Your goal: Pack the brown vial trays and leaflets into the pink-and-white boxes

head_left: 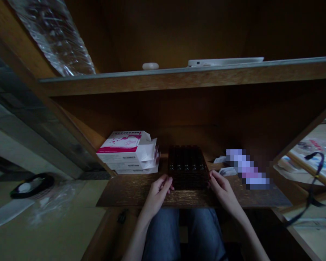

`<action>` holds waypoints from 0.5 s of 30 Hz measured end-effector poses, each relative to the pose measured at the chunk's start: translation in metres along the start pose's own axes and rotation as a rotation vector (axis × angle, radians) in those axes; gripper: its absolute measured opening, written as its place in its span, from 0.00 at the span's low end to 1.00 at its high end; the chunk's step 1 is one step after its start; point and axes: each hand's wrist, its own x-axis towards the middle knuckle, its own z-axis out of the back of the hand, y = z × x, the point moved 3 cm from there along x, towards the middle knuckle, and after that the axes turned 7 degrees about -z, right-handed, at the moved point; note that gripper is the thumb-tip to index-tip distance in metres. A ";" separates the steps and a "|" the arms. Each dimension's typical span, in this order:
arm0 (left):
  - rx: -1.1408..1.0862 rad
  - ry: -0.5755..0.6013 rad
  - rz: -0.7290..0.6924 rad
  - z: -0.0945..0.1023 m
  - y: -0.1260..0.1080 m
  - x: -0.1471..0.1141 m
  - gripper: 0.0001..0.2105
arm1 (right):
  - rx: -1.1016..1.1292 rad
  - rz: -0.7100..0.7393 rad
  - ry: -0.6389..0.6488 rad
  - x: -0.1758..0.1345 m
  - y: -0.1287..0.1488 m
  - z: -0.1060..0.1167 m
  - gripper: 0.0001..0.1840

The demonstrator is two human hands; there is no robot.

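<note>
A stack of dark brown, see-through plastic trays with long moulded grooves lies on the lower wooden shelf, in front of my body. My left hand is closed, thumb against bent fingers, at the stack's near left corner. At the near right corner, my right hand pinches the edge of the stack. To the left of the trays stand several white and pink cardboard boxes in a pile, their end flaps open. Small pale packets lie to the right, beyond my right hand.
An upper shelf crosses above the trays, bearing a white flat object, a small pale item and a clear plastic-wrapped bundle. A blurred patch covers something at right. Black cables hang at the far right.
</note>
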 end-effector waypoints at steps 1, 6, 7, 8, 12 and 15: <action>0.002 0.001 0.002 0.000 0.001 0.000 0.18 | 0.004 -0.004 0.003 0.000 0.000 0.000 0.22; 0.006 0.018 0.006 0.001 0.002 -0.003 0.18 | 0.068 -0.052 0.065 -0.002 -0.002 0.006 0.19; 0.005 0.024 0.006 0.002 0.001 -0.003 0.18 | 0.084 -0.066 0.081 -0.003 -0.003 0.007 0.18; 0.004 0.030 0.007 0.002 0.001 -0.004 0.18 | 0.104 -0.081 0.094 -0.004 -0.004 0.007 0.17; 0.002 0.031 0.011 0.002 -0.001 -0.005 0.18 | 0.204 -0.129 0.094 -0.008 -0.010 0.008 0.17; 0.005 0.029 0.009 0.002 -0.002 -0.005 0.17 | 0.243 -0.135 0.062 -0.011 -0.012 0.007 0.18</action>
